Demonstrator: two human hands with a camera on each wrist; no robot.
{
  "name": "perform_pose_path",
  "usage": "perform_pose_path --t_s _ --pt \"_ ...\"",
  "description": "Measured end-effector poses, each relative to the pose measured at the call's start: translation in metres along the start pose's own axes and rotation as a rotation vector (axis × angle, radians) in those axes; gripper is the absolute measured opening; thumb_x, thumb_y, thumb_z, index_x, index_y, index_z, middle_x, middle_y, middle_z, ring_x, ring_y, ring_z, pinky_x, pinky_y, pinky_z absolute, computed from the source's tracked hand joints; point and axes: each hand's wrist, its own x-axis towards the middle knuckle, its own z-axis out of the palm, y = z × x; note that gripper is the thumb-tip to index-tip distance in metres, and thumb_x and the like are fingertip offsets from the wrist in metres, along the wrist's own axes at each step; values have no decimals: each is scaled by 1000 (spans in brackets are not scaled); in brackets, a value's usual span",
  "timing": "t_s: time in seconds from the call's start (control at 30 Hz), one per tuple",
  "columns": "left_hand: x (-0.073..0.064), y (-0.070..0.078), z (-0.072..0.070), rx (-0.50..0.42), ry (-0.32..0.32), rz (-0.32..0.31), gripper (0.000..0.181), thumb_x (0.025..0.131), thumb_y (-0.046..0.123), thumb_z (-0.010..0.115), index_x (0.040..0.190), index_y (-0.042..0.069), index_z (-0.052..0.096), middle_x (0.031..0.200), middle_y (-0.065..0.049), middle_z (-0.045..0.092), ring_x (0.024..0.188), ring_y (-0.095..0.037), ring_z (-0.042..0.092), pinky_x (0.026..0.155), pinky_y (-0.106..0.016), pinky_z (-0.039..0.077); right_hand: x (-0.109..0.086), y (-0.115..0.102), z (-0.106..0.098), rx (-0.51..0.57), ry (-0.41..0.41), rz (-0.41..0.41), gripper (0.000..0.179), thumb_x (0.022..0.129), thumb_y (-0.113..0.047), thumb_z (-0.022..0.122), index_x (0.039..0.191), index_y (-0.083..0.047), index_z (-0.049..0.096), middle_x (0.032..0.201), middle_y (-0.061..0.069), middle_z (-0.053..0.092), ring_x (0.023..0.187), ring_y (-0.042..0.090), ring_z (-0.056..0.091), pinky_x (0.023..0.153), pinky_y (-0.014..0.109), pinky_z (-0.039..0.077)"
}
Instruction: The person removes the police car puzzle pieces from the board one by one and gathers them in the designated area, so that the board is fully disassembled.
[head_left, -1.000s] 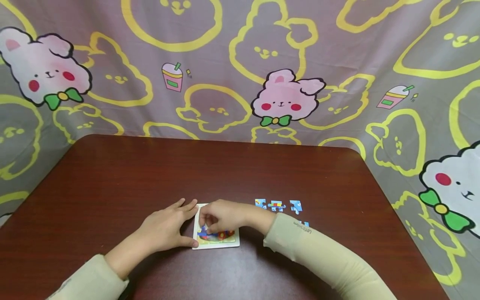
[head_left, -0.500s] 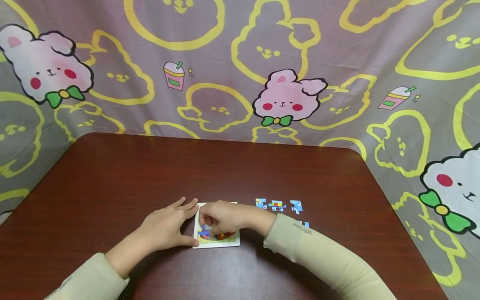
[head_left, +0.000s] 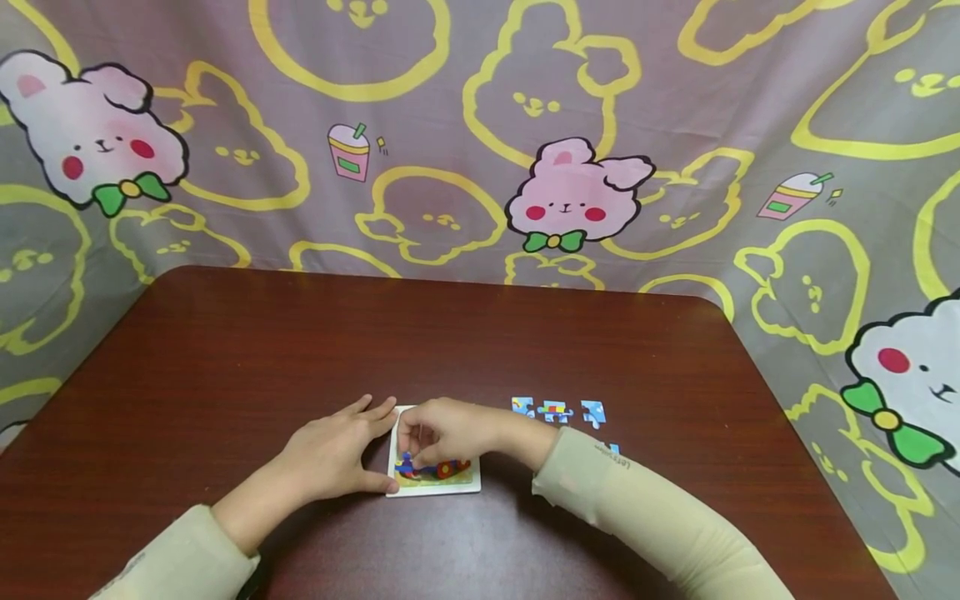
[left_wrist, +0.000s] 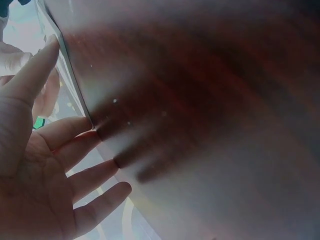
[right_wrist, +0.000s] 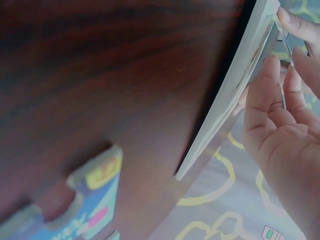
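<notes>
In the head view, a jigsaw puzzle in a white-rimmed tray (head_left: pixel 435 493) lies near the table's front, its lower part showing a red and blue picture. My left hand (head_left: pixel 326 454) is at the tray's left side, fingers spread, with the thumb on the near left corner. Over the tray's left half, my right hand (head_left: pixel 446 432) has thumb and fingertips together and covers most of the upper picture. A thin puzzle piece (right_wrist: pixel 285 44), seen edge-on in the right wrist view, is pinched at the right fingertips. In the left wrist view, left fingertips (left_wrist: pixel 89 124) reach the tray's edge.
To the tray's right lie loose blue puzzle pieces: one with a yellow mark (head_left: pixel 521 407), one with colored blocks (head_left: pixel 555 408) and a plain blue one (head_left: pixel 592 412). Another piece (head_left: pixel 614 448) is partly hidden by the right sleeve. A patterned curtain (head_left: pixel 435 200) surrounds the brown table (head_left: pixel 337 342).
My right thumb and fingertips shift slightly over the tray's left half, staying low on the puzzle. My left hand keeps its place at the tray's edge, and the loose pieces stay put.
</notes>
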Motion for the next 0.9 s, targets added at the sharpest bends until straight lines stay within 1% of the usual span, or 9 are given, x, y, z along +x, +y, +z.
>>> perform_pose_path --t_s 0.17,0.4,0.73,0.9 --pt "0 0 -1 4 -9 -5 96 67 60 84 144 12 53 153 -6 48 143 -36 42 88 -60 52 1 -1 1 29 0 -10 11 89 0 71 94 -6 63 82 -1 63 75 -2 56 75 14 50" --pt "1 -1 -1 5 -27 0 99 66 61 84 146 11 52 154 -6 47 144 -36 40 84 -61 52 2 -2 3 45 8 5 13 87 0 72 92 -4 61 76 1 66 68 -3 55 70 13 47" --pt "0 0 -2 8 -35 4 99 67 63 82 145 11 52 155 -5 45 145 -36 40 87 -61 52 0 -1 3 89 31 48 13 87 1 71 92 -4 61 74 2 67 64 -1 56 62 14 46" --pt "-1 -1 -2 3 -34 3 99 66 63 83 146 12 52 155 -5 45 145 -37 39 88 -61 51 -4 -3 2 109 42 42 13 87 3 70 93 -3 60 75 3 68 65 0 56 64 14 47"
